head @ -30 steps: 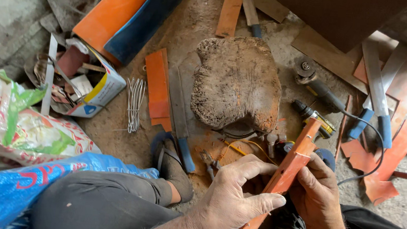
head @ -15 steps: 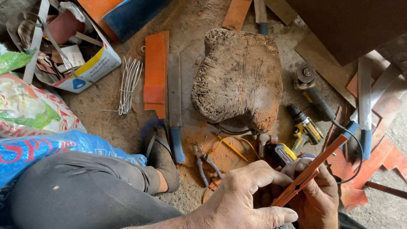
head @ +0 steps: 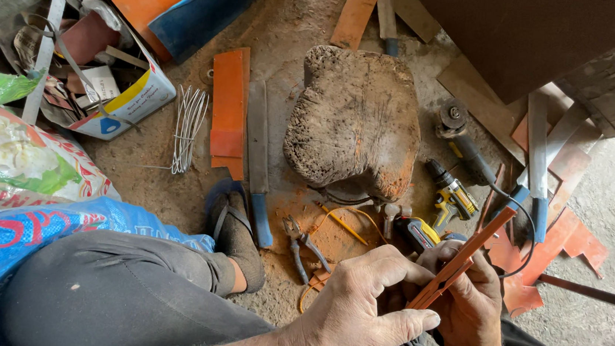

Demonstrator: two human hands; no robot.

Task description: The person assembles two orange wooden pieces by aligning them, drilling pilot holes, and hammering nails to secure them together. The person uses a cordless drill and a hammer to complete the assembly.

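Both the left hand [head: 362,311] and right hand [head: 469,295] grip a thin orange strip [head: 463,257] between them (tilted up-right)

I see rough ground-level workshop, work done seated on dirt floor [head: 297,31] dusted with orange powder. Worn wooden chopping block [head: 356,122] in middle, surface stained orange. Around it: cordless drill [head: 450,197], angle grinder [head: 462,138] with cable, pliers [head: 301,243], long blades with blue handles [head: 537,171], bundle of wire [head: 190,118]. Orange offcut strips [head: 228,110] and scraps scattered about. Cardboard box [head: 129,98] crammed with metal strips and odds. Woven plastic sacks [head: 19,163] at side.
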